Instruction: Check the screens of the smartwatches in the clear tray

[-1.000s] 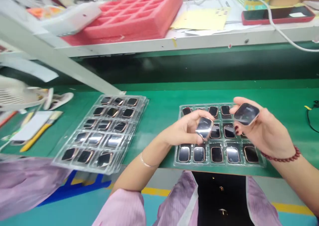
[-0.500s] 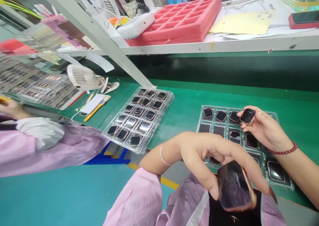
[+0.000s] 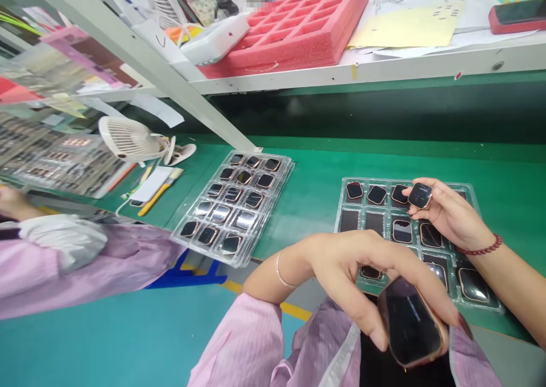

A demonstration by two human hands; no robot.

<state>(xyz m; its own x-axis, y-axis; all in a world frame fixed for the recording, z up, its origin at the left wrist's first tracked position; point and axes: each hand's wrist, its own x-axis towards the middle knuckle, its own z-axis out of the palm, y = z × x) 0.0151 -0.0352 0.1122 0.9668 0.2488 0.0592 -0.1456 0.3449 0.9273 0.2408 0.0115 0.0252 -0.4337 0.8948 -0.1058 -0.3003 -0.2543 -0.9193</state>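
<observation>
My left hand (image 3: 367, 273) reaches in from the lower middle and grips a dark square watch face with a rose-gold rim (image 3: 412, 324) between thumb and fingers, close to the camera. Over the back row of the right clear tray (image 3: 340, 205), my right hand (image 3: 447, 208) pinches a smaller-looking watch face (image 3: 420, 196) by its edges. That tray holds several similar watch faces in its pockets; my left hand hides part of it. Further left, a stack of clear trays (image 3: 268, 222) carries rows of watch faces.
A small white fan (image 3: 128, 138) and a yellow-handled brush (image 3: 160, 194) lie left of the stack. Above, a shelf (image 3: 298, 79) bears a red foam tray (image 3: 298, 34), papers and a phone (image 3: 518, 16). A co-worker's sleeve (image 3: 85, 262) is at the left.
The watch face in my left hand has shifted slightly right and down. The one in my right hand has tilted a little, with small marks lit on its screen. The camera view has shifted slightly.
</observation>
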